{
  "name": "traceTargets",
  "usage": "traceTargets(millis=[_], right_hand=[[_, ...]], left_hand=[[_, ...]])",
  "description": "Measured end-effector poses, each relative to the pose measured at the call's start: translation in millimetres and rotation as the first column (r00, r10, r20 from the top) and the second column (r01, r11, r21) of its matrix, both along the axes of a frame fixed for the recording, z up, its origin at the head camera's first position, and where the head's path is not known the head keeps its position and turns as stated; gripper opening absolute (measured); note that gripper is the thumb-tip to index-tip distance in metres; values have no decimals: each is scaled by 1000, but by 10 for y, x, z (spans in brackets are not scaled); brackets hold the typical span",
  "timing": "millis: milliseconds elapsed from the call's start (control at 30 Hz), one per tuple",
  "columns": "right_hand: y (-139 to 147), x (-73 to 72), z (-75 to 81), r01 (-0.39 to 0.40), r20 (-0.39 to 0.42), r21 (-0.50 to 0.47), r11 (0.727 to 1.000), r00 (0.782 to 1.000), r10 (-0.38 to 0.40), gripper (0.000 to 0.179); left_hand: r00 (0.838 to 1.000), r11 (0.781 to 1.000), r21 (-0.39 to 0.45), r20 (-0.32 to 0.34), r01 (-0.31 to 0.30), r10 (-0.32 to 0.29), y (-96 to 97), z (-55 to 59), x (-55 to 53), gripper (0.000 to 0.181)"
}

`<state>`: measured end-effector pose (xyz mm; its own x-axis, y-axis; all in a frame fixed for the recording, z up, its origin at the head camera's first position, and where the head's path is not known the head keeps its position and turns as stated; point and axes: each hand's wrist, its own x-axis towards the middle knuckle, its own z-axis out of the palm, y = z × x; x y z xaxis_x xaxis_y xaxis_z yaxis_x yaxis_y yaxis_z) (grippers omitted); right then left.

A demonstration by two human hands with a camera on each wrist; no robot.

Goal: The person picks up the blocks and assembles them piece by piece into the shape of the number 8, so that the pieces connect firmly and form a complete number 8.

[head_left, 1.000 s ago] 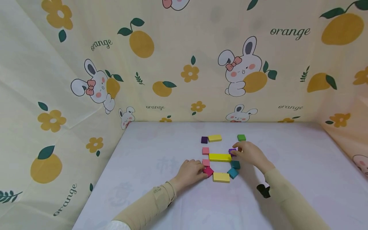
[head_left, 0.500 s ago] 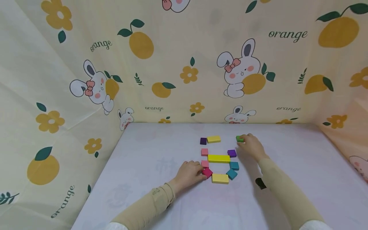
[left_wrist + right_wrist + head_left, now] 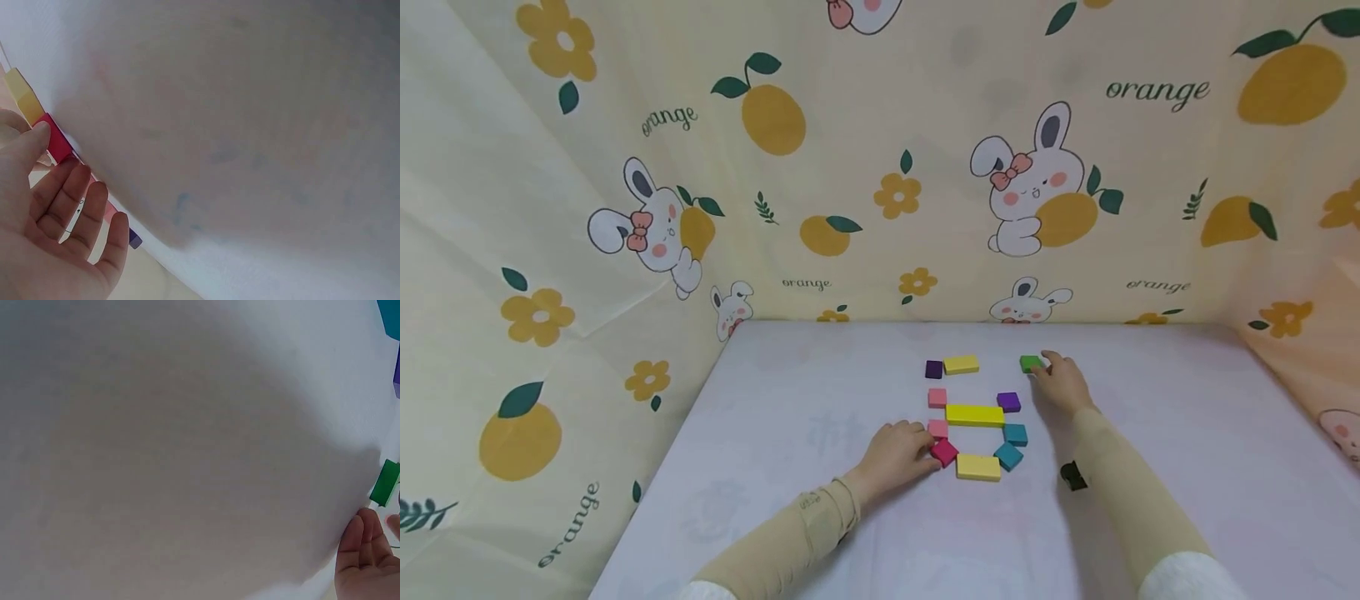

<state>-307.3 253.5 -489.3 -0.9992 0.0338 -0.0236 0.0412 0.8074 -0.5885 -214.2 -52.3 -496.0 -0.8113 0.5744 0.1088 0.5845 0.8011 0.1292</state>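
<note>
In the head view my left hand (image 3: 895,454) pinches a crimson block (image 3: 944,452) at the lower left of a figure of coloured blocks. The left wrist view has the thumb on one end of that crimson block (image 3: 56,137), fingers at the other. At the figure's upper right, my right hand (image 3: 1063,382) is beside a green block (image 3: 1030,363), its index finger raised off it. In the right wrist view, several fingers of the right hand (image 3: 365,556) stand just apart from the green block (image 3: 385,482); whether the thumb touches it I cannot tell.
Pink blocks (image 3: 937,398), a dark purple block (image 3: 933,369), yellow bars (image 3: 974,415), a violet block (image 3: 1008,402) and teal blocks (image 3: 1015,434) lie flat on the pale table (image 3: 820,533). A printed cloth (image 3: 865,108) hangs behind and at the sides.
My right hand went from the violet block up to the green one, took hold of it, then loosened and drew slightly right. The left hand has stayed at the crimson block.
</note>
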Motion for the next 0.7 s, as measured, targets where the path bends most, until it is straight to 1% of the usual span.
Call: traceTargets(millis=[167,300,467,567,700], right_hand=[[-20,-26,13,-10,31,14,1000,999,10,48],[-34,-37,27,2,41,24,1000,999,-3,43],[-37,-40,5,26,57,31,999,998,-27,39],[-40,-39,-5,44,67,6,999,997,-44,38],[-52,-38,-3,50,70,-36,998,996,-47,38]], left_hand=[[1000,999,28,5,15,-15,-18,31,16,25],[1000,1000,19,-11,24,-23,-13,22,8,25],[1000,1000,9,-8,24,-24,-8,11,5,26],[1000,1000,11,-8,25,-24,-9,8,7,26],[1000,1000,17,-14,26,-25,-10,12,11,25]])
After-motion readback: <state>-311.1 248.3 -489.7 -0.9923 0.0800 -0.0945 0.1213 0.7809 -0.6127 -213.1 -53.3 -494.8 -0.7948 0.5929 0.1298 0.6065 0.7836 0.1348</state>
